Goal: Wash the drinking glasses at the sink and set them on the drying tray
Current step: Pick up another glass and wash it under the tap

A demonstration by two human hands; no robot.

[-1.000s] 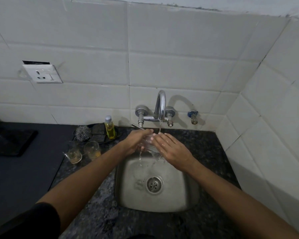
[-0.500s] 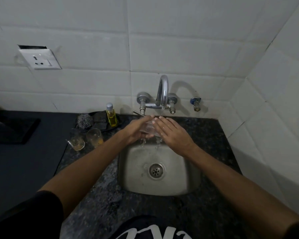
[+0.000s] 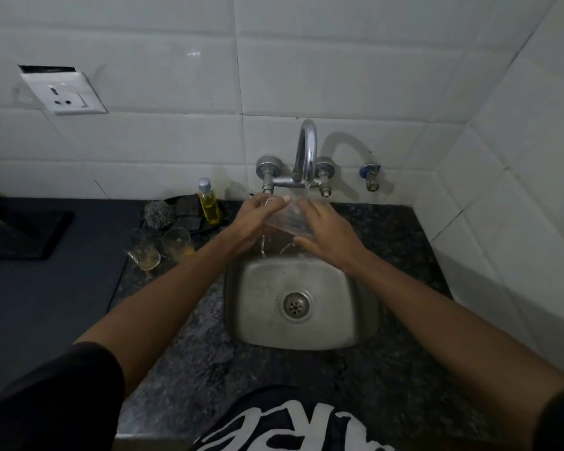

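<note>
Head view: the scene is looked down on from above the sink, with both forearms stretched forward over the dark speckled counter [image 3: 192,362].
Sleeves: short black sleeves are seen at the lower corners, and a black shirt with white print is seen at the bottom edge.
Sink [image 3: 355,307]: a small steel basin is set into the counter; a round drain [image 3: 297,305] is seen at its middle, and thin streams of water are seen falling into its far end.
Left hand [image 3: 253,224]: it is held palm inward at the far rim of the sink, fingers extended and wrapped over the upper left side of the glass.
Right hand [image 3: 329,236]: it is pressed flat against the right side of the glass, fingers extended forward and the thumb tucked below.
Glass [image 3: 288,219]: a clear tumbler is gripped between both hands, tilted, under the spout and above the far end of the sink; water is seen running off it.
Tap [image 3: 306,154]: a curved chrome spout is mounted on the tiled wall, with a stream falling onto the glass.
Two waiting glasses [image 3: 163,247]: they are stood on the counter left of the sink, close together, each with a little yellowish liquid at the bottom.
Soap bottle [image 3: 208,205]: a small clear bottle of yellow liquid is stood upright near the wall.
Steel scrubber [image 3: 157,213]: it is placed just left of the bottle.
Black tray [image 3: 30,234]: a dark flat tray is seen at the far left.
</note>
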